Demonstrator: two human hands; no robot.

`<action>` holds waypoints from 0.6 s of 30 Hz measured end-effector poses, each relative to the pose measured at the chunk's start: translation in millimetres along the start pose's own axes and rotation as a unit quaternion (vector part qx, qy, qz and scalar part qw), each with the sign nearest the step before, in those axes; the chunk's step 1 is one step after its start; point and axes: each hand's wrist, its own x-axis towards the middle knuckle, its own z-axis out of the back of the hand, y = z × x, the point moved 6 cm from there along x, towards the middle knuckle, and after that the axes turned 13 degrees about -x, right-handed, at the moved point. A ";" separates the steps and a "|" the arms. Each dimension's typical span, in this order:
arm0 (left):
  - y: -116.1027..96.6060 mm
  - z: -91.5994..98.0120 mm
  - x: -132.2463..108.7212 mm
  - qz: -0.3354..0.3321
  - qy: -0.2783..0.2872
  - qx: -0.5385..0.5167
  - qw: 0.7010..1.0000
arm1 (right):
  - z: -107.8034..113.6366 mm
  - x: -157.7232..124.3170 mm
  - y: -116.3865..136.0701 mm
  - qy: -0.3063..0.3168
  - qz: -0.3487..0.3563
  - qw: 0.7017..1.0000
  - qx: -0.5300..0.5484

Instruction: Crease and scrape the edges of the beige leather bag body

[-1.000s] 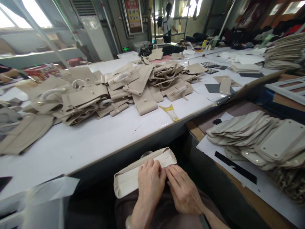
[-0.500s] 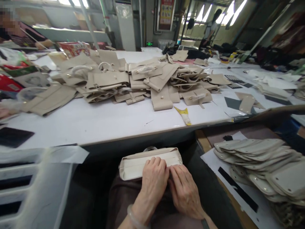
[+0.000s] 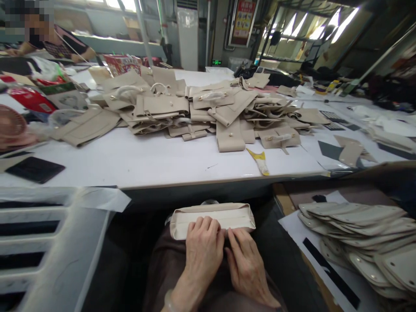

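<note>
A beige handbag body (image 3: 240,213) with a pale inner face rests on my lap, its long side lying across in front of me. My left hand (image 3: 204,249) is closed over the near edge around its middle, fingers curled onto the pale face. Just to the right, my right hand (image 3: 245,260) pinches the same near edge, the fingertips of both hands close together. The thumbs and the underside of the edge are mostly hidden. Part of a ring-shaped handle (image 3: 209,202) shows behind the bag's far edge.
Beige bag pieces (image 3: 169,106) are heaped on the white table (image 3: 156,162). A yellow-and-white scrap (image 3: 260,162) lies near its front edge. To the right are stacked pale panels (image 3: 360,229) and a black strip (image 3: 331,273); a white slatted rack (image 3: 74,234) stands left. A co-worker (image 3: 61,41) sits at far left.
The view has swung left, so the table things appear further right. My left hand has slid slightly left along the bag's near edge; both hands still hold it.
</note>
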 end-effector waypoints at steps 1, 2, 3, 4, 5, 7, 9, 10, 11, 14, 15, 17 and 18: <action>1.2 0.8 -0.8 0.002 -0.004 0.002 1.000 | -0.2 1.0 2.9 -0.002 0.005 1.000 0.007; 2.3 1.8 -1.7 0.003 -0.008 0.003 1.000 | -0.4 2.1 5.7 -0.004 0.011 1.000 0.013; 3.4 3.1 -2.6 0.004 -0.013 0.004 1.000 | -0.6 3.3 8.5 -0.005 0.017 1.000 0.019; 4.2 4.6 -3.4 0.004 -0.019 0.004 1.000 | -0.8 4.5 11.0 -0.006 0.020 0.999 0.024; 4.9 6.4 -4.1 0.003 -0.024 0.005 1.000 | -1.0 5.7 13.5 -0.006 0.024 0.999 0.028; 6.6 10.9 -5.2 0.000 -0.036 0.006 0.999 | -1.7 8.2 18.8 -0.002 0.029 0.999 0.035; 10.2 16.2 -7.3 0.000 -0.047 0.004 0.999 | -2.6 10.9 24.6 0.005 0.033 0.999 0.042; 13.1 19.0 -9.3 -0.002 -0.056 -0.001 0.998 | -3.2 12.4 27.8 0.010 0.036 0.998 0.047; 16.6 22.3 -12.4 -0.010 -0.070 -0.011 0.997 | -3.6 14.0 31.0 0.015 0.039 0.998 0.051; 35.6 37.1 -29.5 -0.050 -0.175 -0.084 0.980 | -4.2 18.4 38.9 0.026 0.048 0.997 0.053; 49.4 42.3 -37.5 -0.035 -0.232 -0.141 0.962 | -4.4 19.6 40.9 0.029 0.051 0.997 0.050; 96.4 41.3 -57.3 0.111 -0.362 -0.338 0.861 | -5.1 20.9 44.1 0.034 0.060 0.997 0.046; 121.9 28.0 -68.6 0.220 -0.406 -0.447 0.766 | -5.6 21.1 45.3 0.035 0.064 0.996 0.044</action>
